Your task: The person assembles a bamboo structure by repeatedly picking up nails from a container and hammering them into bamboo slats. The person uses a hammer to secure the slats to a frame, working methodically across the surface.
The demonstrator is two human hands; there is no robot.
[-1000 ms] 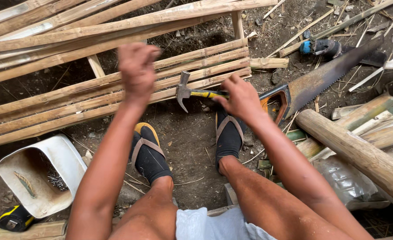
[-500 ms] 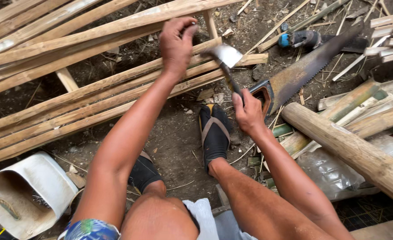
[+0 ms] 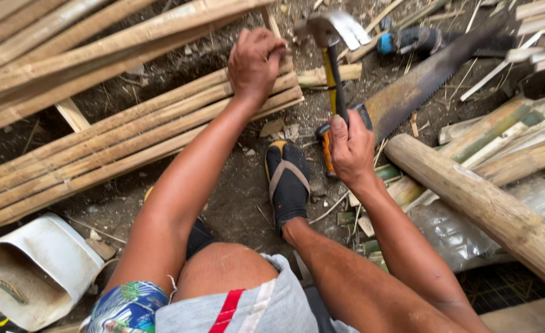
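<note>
My right hand (image 3: 350,147) grips the black and yellow handle of a claw hammer (image 3: 333,37); its steel head is raised above the end of a panel of bamboo slats (image 3: 130,142). My left hand (image 3: 255,60) rests closed on the far end of those slats, fingers pinched at the top edge; whether it holds a nail I cannot tell. The hammer head hangs just right of my left hand. My foot in a black sandal (image 3: 288,179) is planted on the dirt below the hammer.
A rusty hand saw (image 3: 420,80) lies right of the hammer. A thick wooden pole (image 3: 482,203) crosses the lower right over split bamboo pieces. A white plastic container (image 3: 35,271) sits at lower left. More bamboo poles (image 3: 87,49) lie across the top left.
My right hand picked the hammer up off the ground and raised it above the slats. My left hand stayed on the slat end. The view shifted left and closer.
</note>
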